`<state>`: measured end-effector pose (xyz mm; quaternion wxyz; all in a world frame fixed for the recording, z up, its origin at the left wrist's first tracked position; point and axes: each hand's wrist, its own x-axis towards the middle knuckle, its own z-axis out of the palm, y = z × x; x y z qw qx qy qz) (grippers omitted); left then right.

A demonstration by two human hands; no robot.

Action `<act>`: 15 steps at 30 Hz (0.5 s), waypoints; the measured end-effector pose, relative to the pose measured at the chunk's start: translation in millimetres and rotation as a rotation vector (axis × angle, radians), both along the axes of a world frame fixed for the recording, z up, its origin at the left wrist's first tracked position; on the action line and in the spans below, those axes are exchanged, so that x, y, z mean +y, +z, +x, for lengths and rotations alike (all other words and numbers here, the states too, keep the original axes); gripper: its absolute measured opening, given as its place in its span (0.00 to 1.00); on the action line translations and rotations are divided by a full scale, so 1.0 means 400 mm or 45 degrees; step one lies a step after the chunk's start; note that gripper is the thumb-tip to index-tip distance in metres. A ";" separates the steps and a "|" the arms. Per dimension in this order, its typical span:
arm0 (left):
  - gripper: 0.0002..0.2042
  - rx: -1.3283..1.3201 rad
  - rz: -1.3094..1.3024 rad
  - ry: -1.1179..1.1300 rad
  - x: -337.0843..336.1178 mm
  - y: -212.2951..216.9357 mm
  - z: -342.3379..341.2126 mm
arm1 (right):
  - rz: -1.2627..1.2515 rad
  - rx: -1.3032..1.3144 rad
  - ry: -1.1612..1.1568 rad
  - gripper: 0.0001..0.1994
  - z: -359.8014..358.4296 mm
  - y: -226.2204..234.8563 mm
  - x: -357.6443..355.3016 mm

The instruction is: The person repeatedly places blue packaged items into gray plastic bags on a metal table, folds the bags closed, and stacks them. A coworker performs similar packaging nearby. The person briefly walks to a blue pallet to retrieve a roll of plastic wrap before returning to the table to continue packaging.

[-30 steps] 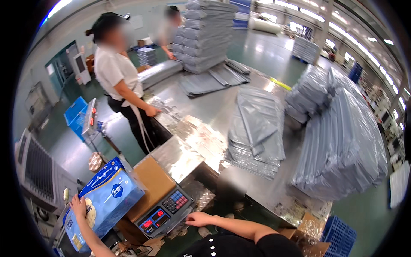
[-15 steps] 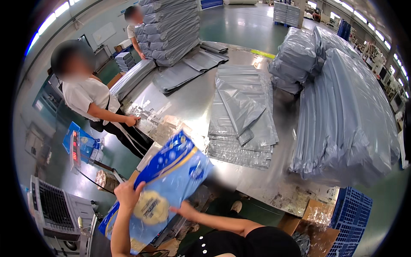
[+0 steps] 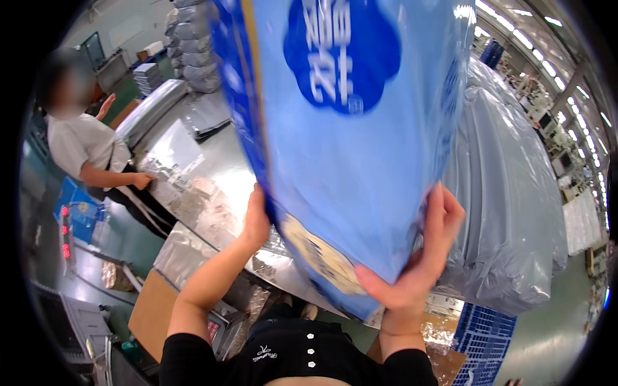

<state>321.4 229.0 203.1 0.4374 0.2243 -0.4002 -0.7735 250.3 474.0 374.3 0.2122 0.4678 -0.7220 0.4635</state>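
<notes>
A large light-blue plastic bag (image 3: 341, 161) with a dark-blue side band and a dark-blue printed badge is raised in front of me, covering much of the view. My left hand (image 3: 257, 222) is closed on its left edge, the fingers partly hidden behind the plastic. Around the lower right corner my right hand (image 3: 412, 264) is wrapped, with the thumb on the front face. Behind the bag lies the metal table (image 3: 215, 186); the bag hides most of its top.
Tall grey plastic-wrapped bundles (image 3: 508, 186) stand on the right. A blue plastic pallet (image 3: 486, 344) is at lower right. At the left, a person in a white shirt (image 3: 90, 148) stands by the table, near a red-lit display (image 3: 65, 231). A cardboard sheet (image 3: 153, 314) sits at lower left.
The blue bag has moved from lower left up to the centre, now close before me. My right hand has taken hold of its lower corner. The view has shifted; the person's other hand is raised.
</notes>
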 end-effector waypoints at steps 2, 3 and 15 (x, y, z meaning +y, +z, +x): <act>0.20 -0.396 -0.952 -0.434 -0.024 -0.150 -0.128 | 0.240 0.033 -0.188 0.51 0.005 -0.003 0.048; 0.19 -0.444 -1.417 -0.520 -0.040 -0.229 -0.181 | 0.363 0.047 -0.257 0.51 0.002 -0.041 0.064; 0.16 -1.338 -1.855 -0.513 -0.159 -0.658 -0.461 | 1.162 -0.358 -1.000 0.47 -0.145 -0.603 0.184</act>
